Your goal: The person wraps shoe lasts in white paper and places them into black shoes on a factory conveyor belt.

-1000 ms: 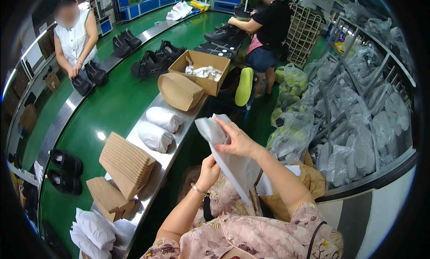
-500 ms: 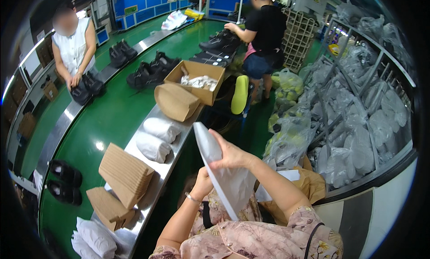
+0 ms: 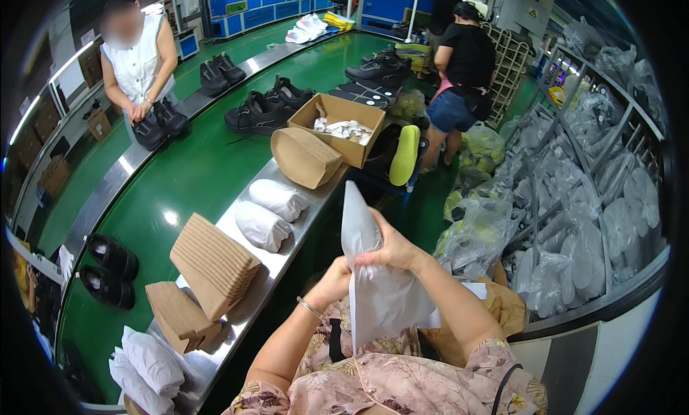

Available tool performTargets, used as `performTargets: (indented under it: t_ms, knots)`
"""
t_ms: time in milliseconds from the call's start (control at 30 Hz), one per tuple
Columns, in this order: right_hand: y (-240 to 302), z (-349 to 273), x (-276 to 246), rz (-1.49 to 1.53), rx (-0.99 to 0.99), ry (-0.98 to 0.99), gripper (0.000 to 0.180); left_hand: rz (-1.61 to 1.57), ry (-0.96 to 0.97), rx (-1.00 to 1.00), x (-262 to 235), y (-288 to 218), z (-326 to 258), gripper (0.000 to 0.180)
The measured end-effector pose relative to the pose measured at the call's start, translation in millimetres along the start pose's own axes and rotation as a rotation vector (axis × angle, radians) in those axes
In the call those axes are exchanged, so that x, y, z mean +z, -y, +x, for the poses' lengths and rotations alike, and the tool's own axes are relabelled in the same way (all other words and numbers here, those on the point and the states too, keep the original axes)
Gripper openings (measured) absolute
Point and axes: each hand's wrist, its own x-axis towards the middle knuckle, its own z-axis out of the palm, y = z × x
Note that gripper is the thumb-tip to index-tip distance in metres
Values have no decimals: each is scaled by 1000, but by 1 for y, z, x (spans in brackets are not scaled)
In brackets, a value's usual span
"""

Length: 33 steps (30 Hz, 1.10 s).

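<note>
A sheet of white paper (image 3: 384,300), folded to a point at its upper end, stands upright in front of my chest. My right hand (image 3: 396,244) is wrapped round its upper part, thumb across the near face. My left hand (image 3: 333,280) is closed at its left edge, lower down; the fingertips are hidden. Whether anything lies inside the paper I cannot tell. To the left, on the metal ledge (image 3: 283,268), lie two white paper-wrapped bundles (image 3: 263,227) and a stack of brown cardboard inserts (image 3: 215,268).
An open cardboard box (image 3: 349,149) with crumpled white paper stands beyond the bundles, beside a yellow-green sole (image 3: 404,155). Black shoes (image 3: 108,271) sit on the green conveyor (image 3: 158,200). Clear-bagged soles (image 3: 552,271) fill a rack at right. Two co-workers stand nearby, another farther back.
The paper has turned so more of its broad face shows, still in both hands. The view has shifted slightly. The co-worker in black has drawn an arm back from the shoes.
</note>
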Motion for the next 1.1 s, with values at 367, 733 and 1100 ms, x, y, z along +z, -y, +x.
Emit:
performTargets:
  t_ms: [367, 733, 1100]
  knots:
    - [3, 27, 15, -759, -49, -897, 107, 602, -505, 197, 51, 8, -16, 34]
    - [14, 6, 66, -713, -220, -685, 87, -522, -501, -19, 12, 68, 16, 38]
    - [-38, -23, 14, 187, -109, -324, 45, -466, -613, -260, 12, 19, 2, 41]
